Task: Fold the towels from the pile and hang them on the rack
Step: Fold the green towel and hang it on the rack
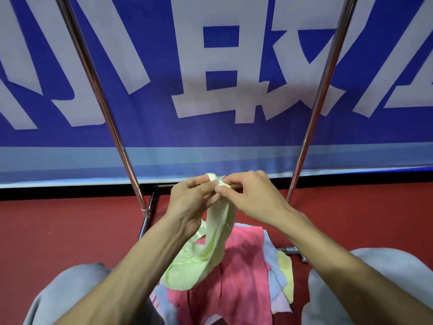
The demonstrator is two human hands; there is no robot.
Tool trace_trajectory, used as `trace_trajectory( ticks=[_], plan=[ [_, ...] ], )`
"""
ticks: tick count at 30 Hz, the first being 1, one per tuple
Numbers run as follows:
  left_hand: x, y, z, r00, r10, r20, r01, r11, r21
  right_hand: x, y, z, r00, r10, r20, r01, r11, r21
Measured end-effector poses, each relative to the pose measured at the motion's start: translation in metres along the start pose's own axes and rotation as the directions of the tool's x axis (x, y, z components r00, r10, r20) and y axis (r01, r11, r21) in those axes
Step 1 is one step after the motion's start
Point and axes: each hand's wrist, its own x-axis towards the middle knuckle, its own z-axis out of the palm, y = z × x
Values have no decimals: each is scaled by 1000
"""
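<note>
Pale green towel [210,249], top edge pinched between left hand [189,202] and right hand [253,195], tail trailing below both onto the pile [241,277]: unfolded; next likely spreading corners apart, then rack [103,102] beyond.

The towel pile [246,266] sits on the floor [58,231] between the person's knees [70,292]; rack poles [110,123] rise behind it, a banner [210,141] beyond.

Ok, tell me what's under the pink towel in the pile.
Under the pink towel, a light blue towel and a pale yellow towel stick out on the right. Whether more lie beneath cannot be seen, because the pink one covers the middle.
</note>
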Motion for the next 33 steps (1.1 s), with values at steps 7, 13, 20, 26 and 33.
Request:
trace_trajectory(
  ticks=[7, 13, 20, 26, 33],
  plan=[
    [-2, 5, -5, 999, -12, 50, 16, 997, -73, 6, 3, -10, 999, -42, 11, 43, 998, -36],
    [2, 9, -8, 989, 40, 140, -54, 994, 97, 10, 6, -12, 1000, -8, -7, 7, 998, -57],
    [15, 32, -32, 879, 342, 333, -465, 456, 758, 10, 8, -20, 998, -3, -58, 3, 1000, -4],
    [34, 22, -48, 834, 107, 542, -545, 0, 838, 6, 6, -32, 989, -141, 37, 139, 989, 54],
    [27, 23, -39, 786, -29, 617, -612, 99, 784, 12, 9, -36, 991, -126, -42, 132, 975, 179]
  ],
)
